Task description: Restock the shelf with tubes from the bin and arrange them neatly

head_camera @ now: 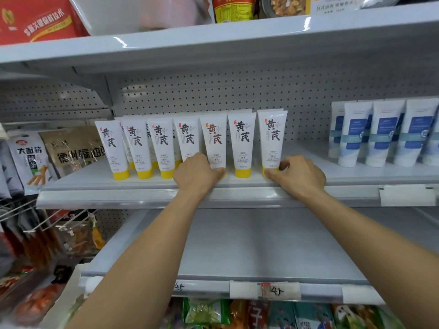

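Several white tubes with yellow caps stand cap-down in a row on the grey shelf [78, 181], with more behind them. My left hand [196, 174] grips the bottom of the tube with reddish lettering [213, 136], covering its cap. My right hand [299, 175] pinches the yellow cap of the rightmost tube [272, 136]. One tube [242, 141] stands free between my hands. The bin is not in view.
White-and-blue tubes [384, 134] stand at the shelf's right end. Snack packets [31, 157] hang at the left. A pegboard [237, 96] backs the shelf. A bare grey shelf [249, 245] lies below, with packets under it. Boxes and jars sit on the shelf above.
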Available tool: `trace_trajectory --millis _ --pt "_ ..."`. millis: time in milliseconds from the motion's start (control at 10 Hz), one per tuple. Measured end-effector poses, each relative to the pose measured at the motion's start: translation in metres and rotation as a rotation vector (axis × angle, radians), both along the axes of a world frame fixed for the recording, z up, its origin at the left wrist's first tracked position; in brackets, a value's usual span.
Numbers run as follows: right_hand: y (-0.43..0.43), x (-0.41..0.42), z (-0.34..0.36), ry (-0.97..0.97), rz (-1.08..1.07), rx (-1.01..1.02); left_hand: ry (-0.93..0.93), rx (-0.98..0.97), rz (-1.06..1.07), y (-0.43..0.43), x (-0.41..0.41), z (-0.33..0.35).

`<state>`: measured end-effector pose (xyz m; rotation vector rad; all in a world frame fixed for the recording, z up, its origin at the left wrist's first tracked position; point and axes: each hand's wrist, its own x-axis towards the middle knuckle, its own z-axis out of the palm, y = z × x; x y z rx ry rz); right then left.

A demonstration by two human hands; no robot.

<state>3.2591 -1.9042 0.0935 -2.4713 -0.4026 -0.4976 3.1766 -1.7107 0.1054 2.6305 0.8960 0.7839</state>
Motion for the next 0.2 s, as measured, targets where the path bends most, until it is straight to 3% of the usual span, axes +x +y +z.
trace_trajectory --millis 200 --pt "-0.010 -0.007 0.001 -0.008 0.056 0.012 -0.023 -0.037 -0.116 0.001 -0.020 -0.003"
